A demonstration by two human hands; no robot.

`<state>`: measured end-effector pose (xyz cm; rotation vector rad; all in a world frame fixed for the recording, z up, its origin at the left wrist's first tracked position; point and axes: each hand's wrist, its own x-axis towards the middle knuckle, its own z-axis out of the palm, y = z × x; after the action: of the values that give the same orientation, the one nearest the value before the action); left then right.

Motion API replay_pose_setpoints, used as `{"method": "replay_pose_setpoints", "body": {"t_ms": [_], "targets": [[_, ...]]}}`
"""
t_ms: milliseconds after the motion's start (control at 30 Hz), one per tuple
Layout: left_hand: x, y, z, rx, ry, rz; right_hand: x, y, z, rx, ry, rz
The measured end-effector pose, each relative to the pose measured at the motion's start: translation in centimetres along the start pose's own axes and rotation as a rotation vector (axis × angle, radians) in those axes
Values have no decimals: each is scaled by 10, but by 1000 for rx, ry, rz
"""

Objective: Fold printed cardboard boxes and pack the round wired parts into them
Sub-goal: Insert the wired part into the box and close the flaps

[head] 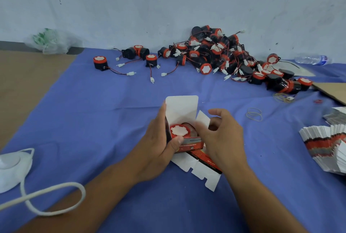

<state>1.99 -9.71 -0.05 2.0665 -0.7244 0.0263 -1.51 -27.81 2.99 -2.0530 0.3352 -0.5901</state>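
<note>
A printed cardboard box (182, 109) stands open in the middle of the blue cloth, its white top flap upright. A round red and black wired part (177, 130) sits inside it, white face up. My left hand (159, 139) grips the box's left side, thumb on the front panel. My right hand (219, 135) pinches the white side flap (203, 118) at the box's right. A second, flat unfolded box (202, 169) lies under the hands. A big pile of wired parts (221, 54) lies by the wall, with a few loose ones (131, 58) to its left.
A stack of flat printed boxes (325, 148) lies at the right edge. Rubber bands (254, 113) lie right of the hands. A white device with a looped cord (11, 169) sits at the left. A water bottle (311, 59) and a plastic bag (50, 40) lie by the wall.
</note>
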Motion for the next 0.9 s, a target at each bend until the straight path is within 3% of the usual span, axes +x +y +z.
{"method": "replay_pose_setpoints", "body": {"t_ms": [100,233,400,500,633,700,767,900], "targets": [[3,0,0,66,15,29,-1,2,3,78,-25,-6],[6,-3,-4,120,81,26,0,4,5,163,-216,-70],[7,3,-5,124,96,233,2,10,10,136,-279,-40],[7,1,-5,31,134,123,5,8,5,221,-347,13],[9,-3,-7,-208,188,-85,10,8,-5,262,-525,-110],[8,-1,-9,-265,161,-84,11,8,-10,188,-552,-158],[8,1,-9,-176,154,-26,11,8,-13,134,-580,-185],[7,4,-11,-123,154,28,11,6,-13,179,-573,-176]]}}
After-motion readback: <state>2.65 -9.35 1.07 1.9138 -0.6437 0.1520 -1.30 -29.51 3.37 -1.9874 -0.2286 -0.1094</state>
